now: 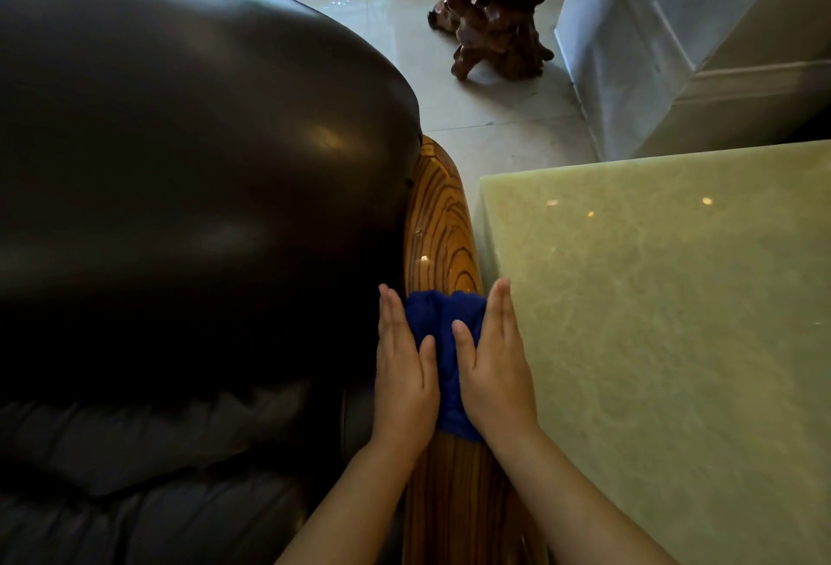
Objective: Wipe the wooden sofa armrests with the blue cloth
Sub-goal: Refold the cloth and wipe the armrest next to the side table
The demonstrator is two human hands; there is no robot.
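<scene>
A glossy wooden armrest [438, 222] with dark grain rings runs from the bottom centre up toward the floor, beside the dark leather sofa [180, 159]. A bunched blue cloth [443, 339] lies across the armrest. My left hand [404, 375] presses on the cloth's left side, fingers straight and together, next to the leather. My right hand [492, 366] presses on its right side, fingers extended along the armrest's outer edge. The cloth's middle shows between the two hands; its sides are hidden under my palms.
A pale green stone-topped side table [665, 339] stands tight against the armrest on the right. A carved root-wood stand [494, 11] sits on the tiled floor beyond. A white wall corner with a socket [629, 24] is at the upper right.
</scene>
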